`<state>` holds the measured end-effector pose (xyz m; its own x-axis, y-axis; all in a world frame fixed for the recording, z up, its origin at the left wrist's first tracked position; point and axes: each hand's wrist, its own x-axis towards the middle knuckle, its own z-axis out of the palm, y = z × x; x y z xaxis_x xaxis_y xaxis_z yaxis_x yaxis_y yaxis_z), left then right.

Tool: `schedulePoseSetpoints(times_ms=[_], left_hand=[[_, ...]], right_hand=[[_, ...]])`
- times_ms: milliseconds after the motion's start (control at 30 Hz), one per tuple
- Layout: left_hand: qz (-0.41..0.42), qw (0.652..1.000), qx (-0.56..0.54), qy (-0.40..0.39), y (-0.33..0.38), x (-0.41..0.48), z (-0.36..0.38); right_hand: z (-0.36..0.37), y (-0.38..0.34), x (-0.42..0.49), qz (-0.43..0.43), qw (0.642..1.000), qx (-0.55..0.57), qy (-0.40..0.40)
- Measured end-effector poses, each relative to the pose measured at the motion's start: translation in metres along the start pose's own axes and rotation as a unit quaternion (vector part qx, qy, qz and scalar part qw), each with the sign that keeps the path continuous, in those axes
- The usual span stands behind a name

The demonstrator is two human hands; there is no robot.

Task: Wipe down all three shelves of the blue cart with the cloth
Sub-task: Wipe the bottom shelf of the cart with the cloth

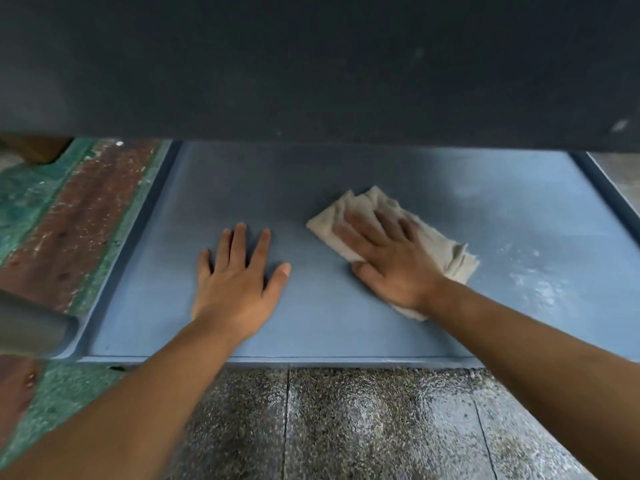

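Two bare forearms reach in from the bottom edge over speckled grey floor tiles [346, 427] to one blue cart shelf [346, 323]. Left hand [239, 282] lies flat on the bare shelf, fingers straight and spread, grasping nothing. Right hand [391, 258] presses flat on the single cloth [450, 254], a folded beige rag lying right of the shelf's centre; its fingers are straight, not curled round the rag. The hands are near each other but apart.

A low raised rim [131, 251] runs along the left, right and front edges. Open blue surface lies on every side of the cloth, with pale smears to its right. The dark underside of the shelf above [311, 64] hides the far part of the shelf. Worn green and red floor [69, 220] runs beside the left rim.
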<state>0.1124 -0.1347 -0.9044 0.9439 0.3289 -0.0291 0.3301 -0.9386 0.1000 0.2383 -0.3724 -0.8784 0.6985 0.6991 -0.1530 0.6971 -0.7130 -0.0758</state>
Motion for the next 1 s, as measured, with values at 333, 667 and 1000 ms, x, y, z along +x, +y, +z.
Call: schedulePoseSetpoints(times_ms=[333, 667, 1000], left_hand=[[-0.019, 0.999, -0.011, 0.045, 0.015, 0.004, -0.011], [-0.085, 0.834, -0.488, 0.243, 0.079, -0.014, -0.007], [0.036, 0.970, -0.205, 0.128, 0.087, -0.014, -0.002]], right_hand=[[0.012, -0.037, -0.054, -0.182, 0.980, 0.068, -0.036], [0.011, -0.032, -0.051, -0.179, 0.981, 0.081, 0.008], [0.002, 0.079, -0.012, -0.045, 0.996, 0.000, 0.075]])
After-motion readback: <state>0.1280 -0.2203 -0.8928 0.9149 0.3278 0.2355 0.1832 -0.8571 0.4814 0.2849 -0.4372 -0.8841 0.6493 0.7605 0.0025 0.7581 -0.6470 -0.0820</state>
